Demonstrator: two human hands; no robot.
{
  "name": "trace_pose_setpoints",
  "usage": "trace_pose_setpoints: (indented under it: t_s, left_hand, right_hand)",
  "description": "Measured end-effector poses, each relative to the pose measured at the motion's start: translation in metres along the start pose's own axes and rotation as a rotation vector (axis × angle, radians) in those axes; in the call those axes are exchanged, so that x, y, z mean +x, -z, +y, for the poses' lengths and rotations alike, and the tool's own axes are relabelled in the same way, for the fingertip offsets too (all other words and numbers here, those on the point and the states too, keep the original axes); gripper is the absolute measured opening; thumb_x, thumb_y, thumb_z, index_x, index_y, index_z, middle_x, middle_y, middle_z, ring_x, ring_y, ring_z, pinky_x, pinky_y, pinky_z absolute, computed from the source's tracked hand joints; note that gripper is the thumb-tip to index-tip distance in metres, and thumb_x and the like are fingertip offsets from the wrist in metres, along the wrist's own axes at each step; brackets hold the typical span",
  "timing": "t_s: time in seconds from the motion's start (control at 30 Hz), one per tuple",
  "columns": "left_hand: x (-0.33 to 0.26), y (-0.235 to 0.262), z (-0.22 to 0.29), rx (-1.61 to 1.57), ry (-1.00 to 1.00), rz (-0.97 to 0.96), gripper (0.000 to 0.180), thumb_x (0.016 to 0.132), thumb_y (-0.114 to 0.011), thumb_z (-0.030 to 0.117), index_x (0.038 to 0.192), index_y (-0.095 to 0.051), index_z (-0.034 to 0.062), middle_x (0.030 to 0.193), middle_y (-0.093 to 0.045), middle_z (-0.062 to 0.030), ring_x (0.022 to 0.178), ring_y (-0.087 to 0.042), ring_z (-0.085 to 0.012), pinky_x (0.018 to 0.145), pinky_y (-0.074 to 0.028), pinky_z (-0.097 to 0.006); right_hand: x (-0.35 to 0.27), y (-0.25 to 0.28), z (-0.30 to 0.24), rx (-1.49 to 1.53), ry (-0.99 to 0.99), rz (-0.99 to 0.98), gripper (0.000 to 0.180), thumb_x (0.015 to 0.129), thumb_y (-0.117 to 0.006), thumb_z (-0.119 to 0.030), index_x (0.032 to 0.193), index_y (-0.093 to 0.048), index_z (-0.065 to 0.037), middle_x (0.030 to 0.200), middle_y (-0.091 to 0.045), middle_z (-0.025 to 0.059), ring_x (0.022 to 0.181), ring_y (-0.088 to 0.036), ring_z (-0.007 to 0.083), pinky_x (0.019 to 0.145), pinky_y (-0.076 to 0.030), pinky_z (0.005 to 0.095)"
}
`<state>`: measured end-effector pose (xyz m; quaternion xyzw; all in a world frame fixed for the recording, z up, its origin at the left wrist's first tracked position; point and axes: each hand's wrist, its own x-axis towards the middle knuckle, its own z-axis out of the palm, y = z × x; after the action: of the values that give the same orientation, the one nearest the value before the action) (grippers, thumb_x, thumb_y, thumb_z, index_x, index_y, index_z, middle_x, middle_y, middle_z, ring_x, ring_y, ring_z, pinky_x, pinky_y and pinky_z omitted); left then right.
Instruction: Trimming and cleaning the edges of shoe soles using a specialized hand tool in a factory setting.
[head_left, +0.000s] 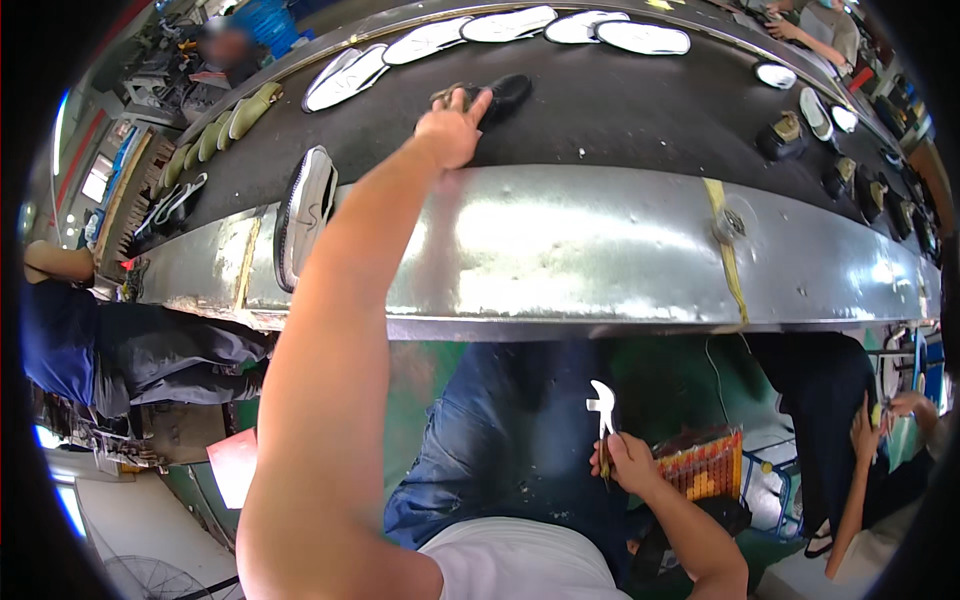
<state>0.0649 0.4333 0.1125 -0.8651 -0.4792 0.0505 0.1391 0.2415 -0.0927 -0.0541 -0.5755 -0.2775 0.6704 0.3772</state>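
Note:
My left hand (450, 132) reaches far across the dark belt. Its fingers are around the heel end of a black shoe (510, 94), where an olive-brown part shows at the opening. Low over my lap, my right hand (628, 462) grips the handles of metal lasting pliers (603, 404), whose bright curved head points up. Left of my forearm, a white-soled shoe (305, 215) lies on its side against the belt's near edge, with a dark pen-like squiggle on its sole.
The belt (620, 115) carries a row of white-soled shoes (430, 40) along its far side. Olive shoe parts (232, 122) lie at left, black shoes (840, 178) at right. A metal ledge (580, 240) runs in front. Co-workers sit left and right; an orange-red package (700, 466) stands beside my right arm.

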Motion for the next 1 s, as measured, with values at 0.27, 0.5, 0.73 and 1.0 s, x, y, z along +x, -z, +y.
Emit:
trace_pose_setpoints:
  t_s: [0.27, 0.5, 0.73, 1.0]
  left_hand:
    - [-0.069, 0.039, -0.103, 0.294, 0.607, 0.041, 0.076, 0.084, -0.068, 0.047, 0.148, -0.04, 0.0165, 0.134, -0.057, -0.0192, 0.123, -0.056, -0.0334, 0.105, -0.04, -0.045]
    - [-0.191, -0.003, -0.243, -1.772, 0.396, -0.312, 0.055, 0.098, -0.052, 0.047, 0.124, -0.06, -0.0018, 0.119, -0.067, -0.0178, 0.1, -0.069, -0.0307, 0.085, -0.057, -0.043]
    - [-0.366, 0.002, 0.037, -2.221, 0.256, 0.037, 0.057, 0.093, -0.065, 0.013, 0.146, -0.043, 0.0107, 0.122, -0.058, -0.0044, 0.106, -0.057, -0.0143, 0.096, -0.048, -0.033]
    - [-0.413, -0.029, 0.135, -2.031, 0.112, -0.345, 0.056, 0.1, -0.059, 0.022, 0.149, -0.032, 0.0185, 0.116, -0.059, -0.0039, 0.106, -0.053, -0.0114, 0.096, -0.044, -0.03]
  right_hand:
    - [-0.008, 0.009, -0.014, 0.046, -0.076, 0.028, 0.044, 0.106, -0.034, -0.039, 0.103, -0.057, -0.001, 0.084, -0.068, 0.009, 0.067, -0.067, 0.0162, 0.049, -0.043, 0.0231]
    - [-0.008, -0.007, -0.015, -0.031, 0.034, 0.014, 0.042, 0.106, -0.037, -0.031, 0.101, -0.057, 0.005, 0.083, -0.067, 0.0134, 0.067, -0.067, 0.0187, 0.064, -0.054, 0.0307]
    - [-0.029, -0.024, -0.008, -0.124, 0.104, 0.013, 0.02, 0.097, -0.06, -0.019, 0.105, -0.059, 0.0, 0.082, -0.062, 0.0037, 0.067, -0.06, 0.0137, 0.064, -0.049, 0.0284]
    - [-0.092, -0.089, -0.069, -0.713, 0.205, -0.098, 0.025, 0.097, -0.059, -0.017, 0.114, -0.059, 0.001, 0.085, -0.064, 0.0035, 0.072, -0.061, 0.0098, 0.068, -0.05, 0.0263]
